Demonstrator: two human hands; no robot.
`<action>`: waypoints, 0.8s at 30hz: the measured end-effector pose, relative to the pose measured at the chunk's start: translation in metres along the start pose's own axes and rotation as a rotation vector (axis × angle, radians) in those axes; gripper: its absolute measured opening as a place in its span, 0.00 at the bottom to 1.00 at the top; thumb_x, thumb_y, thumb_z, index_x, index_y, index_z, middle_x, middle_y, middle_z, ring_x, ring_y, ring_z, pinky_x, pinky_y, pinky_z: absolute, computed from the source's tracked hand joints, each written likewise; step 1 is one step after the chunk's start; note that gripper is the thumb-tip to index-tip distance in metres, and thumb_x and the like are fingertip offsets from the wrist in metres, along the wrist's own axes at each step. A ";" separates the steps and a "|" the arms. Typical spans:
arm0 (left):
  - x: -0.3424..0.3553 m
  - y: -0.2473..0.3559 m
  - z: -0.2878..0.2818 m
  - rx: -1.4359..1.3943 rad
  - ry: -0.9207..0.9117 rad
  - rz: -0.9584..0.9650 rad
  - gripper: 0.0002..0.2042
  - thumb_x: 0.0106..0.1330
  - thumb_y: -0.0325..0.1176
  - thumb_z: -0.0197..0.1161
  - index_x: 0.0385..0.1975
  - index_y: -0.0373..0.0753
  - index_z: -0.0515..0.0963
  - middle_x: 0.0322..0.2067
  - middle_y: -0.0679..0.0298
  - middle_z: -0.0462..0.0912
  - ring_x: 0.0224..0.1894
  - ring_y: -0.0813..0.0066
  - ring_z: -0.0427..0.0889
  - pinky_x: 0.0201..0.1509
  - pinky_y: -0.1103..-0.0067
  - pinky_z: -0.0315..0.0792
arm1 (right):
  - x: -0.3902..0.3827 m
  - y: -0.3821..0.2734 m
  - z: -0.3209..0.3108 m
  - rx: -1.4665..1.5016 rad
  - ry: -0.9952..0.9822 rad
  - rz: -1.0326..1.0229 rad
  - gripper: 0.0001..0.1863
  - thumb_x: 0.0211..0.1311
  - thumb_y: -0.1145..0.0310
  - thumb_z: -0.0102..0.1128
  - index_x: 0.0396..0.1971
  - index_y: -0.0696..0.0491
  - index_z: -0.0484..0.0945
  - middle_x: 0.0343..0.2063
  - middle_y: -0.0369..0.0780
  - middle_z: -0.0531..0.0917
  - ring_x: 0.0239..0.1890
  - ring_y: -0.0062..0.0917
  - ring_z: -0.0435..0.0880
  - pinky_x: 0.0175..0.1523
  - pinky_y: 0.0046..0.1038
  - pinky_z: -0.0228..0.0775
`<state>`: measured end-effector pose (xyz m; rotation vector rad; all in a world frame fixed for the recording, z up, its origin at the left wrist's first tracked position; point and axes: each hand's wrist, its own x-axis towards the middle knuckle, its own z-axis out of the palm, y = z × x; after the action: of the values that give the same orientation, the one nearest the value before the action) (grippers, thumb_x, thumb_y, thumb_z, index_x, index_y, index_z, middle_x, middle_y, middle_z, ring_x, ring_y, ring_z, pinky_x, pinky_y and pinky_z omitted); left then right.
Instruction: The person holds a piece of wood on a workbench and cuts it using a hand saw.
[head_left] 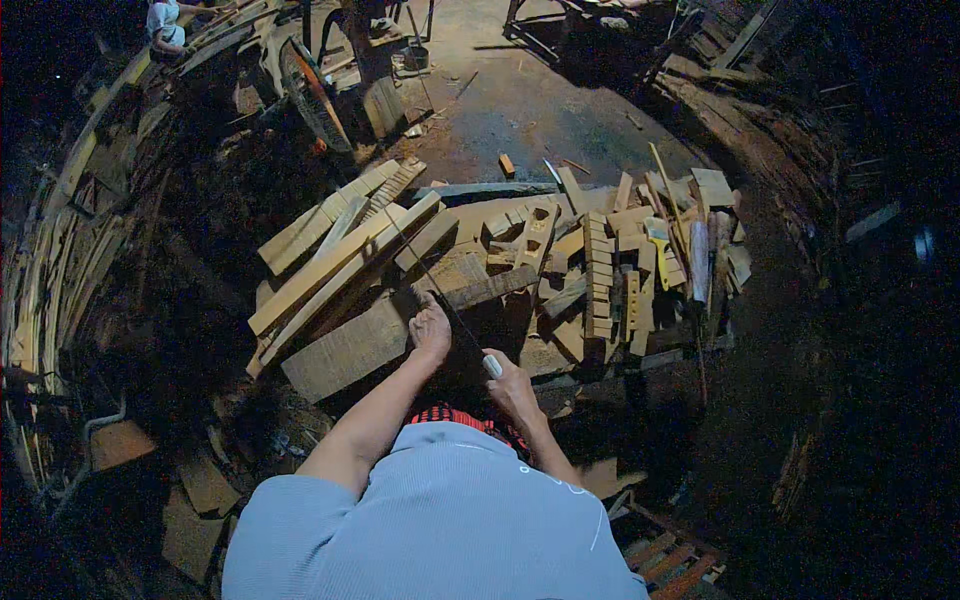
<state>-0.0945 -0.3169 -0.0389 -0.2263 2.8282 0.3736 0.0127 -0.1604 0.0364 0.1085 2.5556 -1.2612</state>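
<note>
My right hand (512, 385) is closed around the pale handle of a handsaw (440, 285). Its long, thin, dark blade is seen edge-on, slanting away to the far left across the wood; the teeth are too small to make out. Just left of the blade, my left hand (430, 330) has its fingers curled down on the end of a wide, rough wooden board (345, 350). Beyond my knuckles, a darker wooden beam (492, 287) lies crosswise under the blade. Shadow hides what is below my hands.
Long squared timbers (345, 262) lie stacked to the left. On the right are a heap of cut wood pieces with notched blocks (598, 275), a yellow-handled brush (660, 250) and a pale cylinder (699, 262). Farther off stand a wheel (312, 95) and a person (166, 25).
</note>
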 end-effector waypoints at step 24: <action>0.007 -0.003 0.013 0.076 -0.030 0.015 0.28 0.61 0.27 0.43 0.61 0.26 0.48 0.29 0.56 0.81 0.31 0.66 0.80 0.37 0.73 0.71 | -0.003 0.017 0.011 0.107 0.066 -0.073 0.30 0.42 0.77 0.51 0.52 0.44 0.68 0.31 0.52 0.79 0.37 0.46 0.79 0.39 0.38 0.70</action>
<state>-0.0973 -0.3172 -0.0534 -0.1820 2.8098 0.2699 0.0214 -0.1583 0.0179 0.0803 2.5679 -1.4453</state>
